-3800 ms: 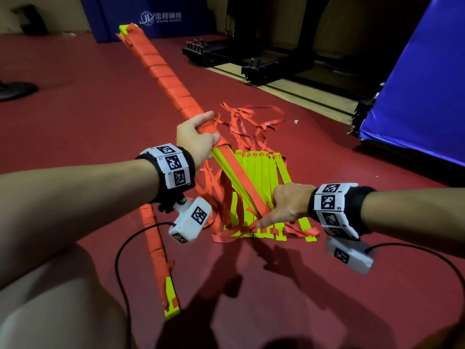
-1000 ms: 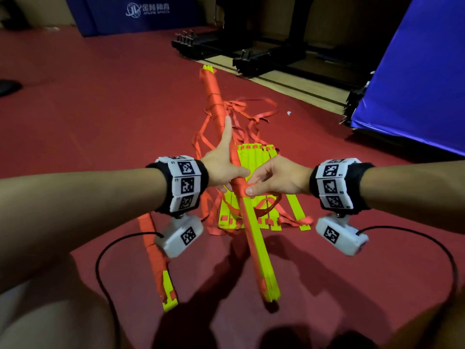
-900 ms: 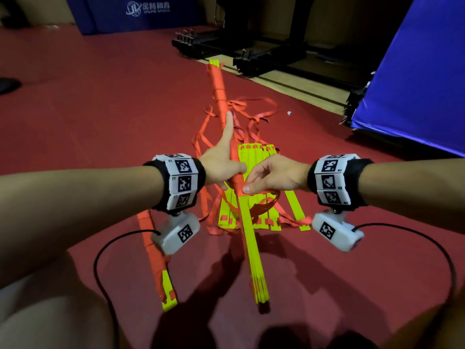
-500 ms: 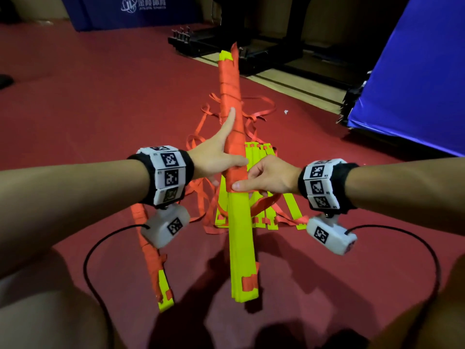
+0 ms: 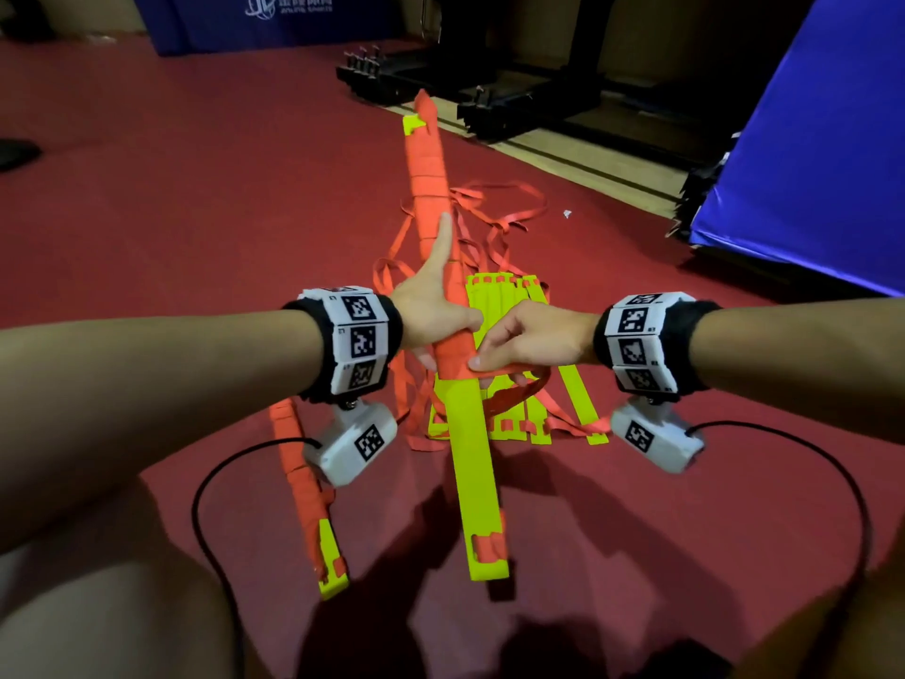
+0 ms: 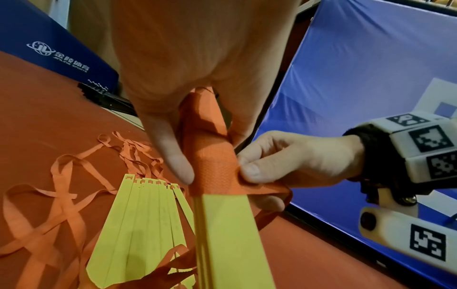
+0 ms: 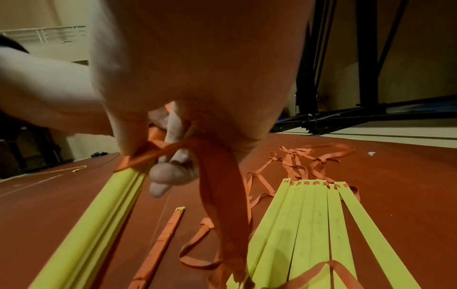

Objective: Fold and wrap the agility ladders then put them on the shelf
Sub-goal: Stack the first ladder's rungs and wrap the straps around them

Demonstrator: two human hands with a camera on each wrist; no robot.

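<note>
My left hand (image 5: 433, 311) grips a long bundle of yellow rungs (image 5: 475, 458) held slanting above the red floor, index finger stretched along its orange-wrapped far half (image 5: 431, 164). My right hand (image 5: 485, 365) pinches the free orange strap (image 5: 514, 384) right at the edge of the wrapping. In the left wrist view the thumb (image 6: 173, 156) presses the wrap (image 6: 212, 168) while the right hand's fingers (image 6: 249, 170) pull the strap (image 6: 264, 188) sideways. The right wrist view shows the strap (image 7: 220, 191) hanging from the fingers beside the bundle (image 7: 99, 224).
A loose ladder (image 5: 504, 296) with tangled orange straps lies on the floor under the hands. A wrapped bundle (image 5: 303, 482) lies at the left. Black equipment bases (image 5: 489, 105) stand behind, a blue mat (image 5: 808, 139) at the right. My legs (image 5: 98, 605) fill the lower left.
The bundle swung from pointing far left to straight ahead and turned its flat yellow face up. My right hand left the floor rungs and took the strap at the wrap's edge.
</note>
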